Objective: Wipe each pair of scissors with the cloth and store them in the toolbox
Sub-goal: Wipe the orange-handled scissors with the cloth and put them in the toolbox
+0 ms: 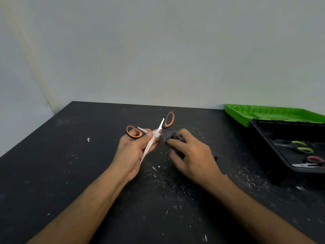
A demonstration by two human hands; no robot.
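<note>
At table centre | left hand (pixel 131 152) grips open orange-handled scissors (pixel 152 136) | right hand (pixel 190 155) pinches grey cloth (pixel 167 135) at pivot | step: wiping | next: close blades, carry to toolbox (pixel 263 141) at 3 o'clock

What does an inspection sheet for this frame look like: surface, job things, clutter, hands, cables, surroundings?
Surface: black table, speckled with white flecks.
Job's things: orange scissors held open above the table; grey cloth at their pivot; black toolbox at right, lid open, holding green scissors and pink scissors.
Clutter: green tray behind the toolbox.
Hands: left hand grips the orange scissors; right hand grips the cloth.
Cables: nothing seen.
Surroundings: plain pale wall.
</note>
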